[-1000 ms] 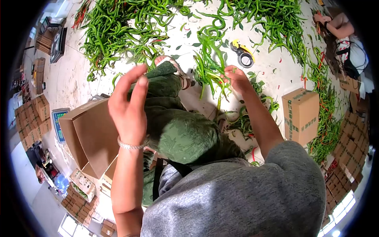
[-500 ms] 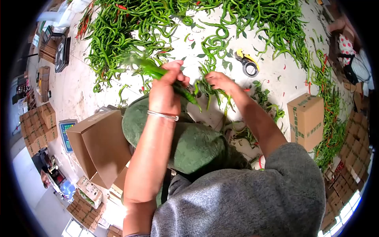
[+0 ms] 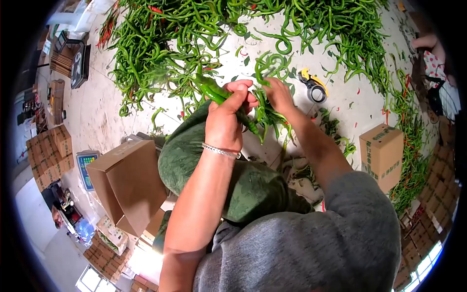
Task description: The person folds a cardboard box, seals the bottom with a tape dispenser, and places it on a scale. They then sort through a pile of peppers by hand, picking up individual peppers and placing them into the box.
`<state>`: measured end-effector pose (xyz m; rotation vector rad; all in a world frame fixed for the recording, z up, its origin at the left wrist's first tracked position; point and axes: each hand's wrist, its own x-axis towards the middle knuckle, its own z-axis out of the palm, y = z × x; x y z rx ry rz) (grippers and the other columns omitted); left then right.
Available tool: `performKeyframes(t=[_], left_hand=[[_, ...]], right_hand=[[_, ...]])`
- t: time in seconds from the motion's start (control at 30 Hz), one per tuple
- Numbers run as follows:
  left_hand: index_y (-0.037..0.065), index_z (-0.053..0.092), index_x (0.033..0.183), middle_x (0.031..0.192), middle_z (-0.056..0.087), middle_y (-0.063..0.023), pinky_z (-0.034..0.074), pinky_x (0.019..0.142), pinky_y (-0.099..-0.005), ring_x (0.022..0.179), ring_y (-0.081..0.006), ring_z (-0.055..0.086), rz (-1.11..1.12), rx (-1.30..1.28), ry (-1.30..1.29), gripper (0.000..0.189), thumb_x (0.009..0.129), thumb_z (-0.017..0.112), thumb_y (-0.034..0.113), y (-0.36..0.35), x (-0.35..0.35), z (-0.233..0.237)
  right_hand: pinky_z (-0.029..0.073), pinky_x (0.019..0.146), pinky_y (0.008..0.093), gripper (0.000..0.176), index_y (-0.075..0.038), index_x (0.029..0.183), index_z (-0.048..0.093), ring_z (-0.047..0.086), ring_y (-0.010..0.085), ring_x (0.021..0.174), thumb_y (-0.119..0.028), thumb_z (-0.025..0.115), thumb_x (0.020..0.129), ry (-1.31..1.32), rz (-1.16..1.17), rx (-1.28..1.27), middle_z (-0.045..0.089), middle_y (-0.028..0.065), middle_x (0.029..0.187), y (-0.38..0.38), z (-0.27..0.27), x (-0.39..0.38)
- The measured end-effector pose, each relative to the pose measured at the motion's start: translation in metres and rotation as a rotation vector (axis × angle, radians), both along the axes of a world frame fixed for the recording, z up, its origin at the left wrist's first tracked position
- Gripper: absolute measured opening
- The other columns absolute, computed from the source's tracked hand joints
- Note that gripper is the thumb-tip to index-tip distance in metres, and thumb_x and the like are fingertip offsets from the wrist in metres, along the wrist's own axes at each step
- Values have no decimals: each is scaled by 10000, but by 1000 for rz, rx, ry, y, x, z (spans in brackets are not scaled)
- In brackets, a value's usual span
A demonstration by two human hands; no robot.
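Note:
My left hand (image 3: 226,114), with a bracelet at the wrist, is wrapped round several long green peppers (image 3: 210,90) that stick out past the thumb. To its right, my right hand (image 3: 279,96) has its fingers bent at a curled green pepper (image 3: 260,73); its fingertips are partly hidden. Between and below the hands lie more green peppers (image 3: 266,113) near my knees. Large piles of green peppers (image 3: 160,44) with a few red ones spread over the pale floor (image 3: 92,112) ahead.
A yellow and black tape dispenser (image 3: 315,87) lies right of my right hand. An open cardboard box (image 3: 129,182) and a scale display (image 3: 87,170) stand at left, a closed box (image 3: 382,155) at right. Another person's arm (image 3: 428,43) shows at upper right.
Both hands appear slightly further right in the view. My right hand has moved up from the lower peppers to a curled pepper. The whole view has shifted a little.

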<state>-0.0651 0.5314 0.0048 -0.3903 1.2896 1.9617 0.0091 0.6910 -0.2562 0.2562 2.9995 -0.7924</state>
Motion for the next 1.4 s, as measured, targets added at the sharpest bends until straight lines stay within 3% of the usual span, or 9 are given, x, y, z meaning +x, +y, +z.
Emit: performKeyframes(t=[0.27,0.5,0.57,0.7,0.93,1.13,1.2,1.27,1.4], left_hand=[[19,609,956,750,563,5,400,606,-216,663,-93,513,-149,-118,261,135,858,562,98,-6,16,5],[11,590,1025,749,560,8,411,596,-205,638,-76,492,-173,-163,435,224,816,600,91,-36,38,-3],[19,564,1069,760,560,7,414,604,-205,642,-80,494,-166,-126,436,273,813,612,101,-44,41,-5],[50,470,1202,867,555,-56,509,780,-420,784,-199,562,-142,217,33,408,809,580,55,-67,45,3],[10,410,1255,924,584,-118,402,930,-565,923,-282,566,-106,720,-12,487,775,486,10,-98,39,9],[36,373,1304,1125,546,-183,321,1014,-538,1146,-339,467,-68,802,67,553,762,476,0,-104,42,17],[25,351,1298,1138,532,-208,394,980,-437,1091,-336,501,7,717,129,572,744,489,-11,-99,47,22],[57,415,1264,1195,519,-187,397,955,-409,1085,-303,505,-78,757,155,539,745,528,-34,-101,43,11],[66,484,1200,1181,540,-159,376,978,-385,1097,-278,504,-108,644,200,453,760,543,-24,-101,47,13]], right_hand=[[341,935,383,270,-55,984,609,418,272,1186,26,562,731,397,4,-5,503,68,1237,-12,165,67],[379,884,320,299,-33,1096,601,482,278,1004,-12,561,801,537,-55,-224,434,172,1127,-33,250,79],[383,858,312,286,-34,1081,610,480,262,973,-9,569,799,519,-86,-383,426,155,1101,-42,258,79],[395,768,287,209,-40,998,647,476,218,861,-45,609,793,587,-110,-493,422,121,1030,-65,262,71],[406,680,283,147,-103,884,687,474,197,753,-103,676,737,602,-88,-375,464,99,940,-75,280,65],[422,749,291,175,-83,886,682,514,224,837,-170,687,734,460,-64,-434,471,119,992,-76,289,66],[422,787,305,217,-73,897,677,520,244,873,-204,700,725,460,-2,-328,470,129,1011,-83,292,64],[413,826,332,303,-55,914,664,513,266,911,-254,732,696,406,55,-467,472,128,1030,-94,291,62],[414,817,339,232,-47,886,657,510,261,910,-191,708,711,333,25,-512,471,134,1023,-106,281,59]])
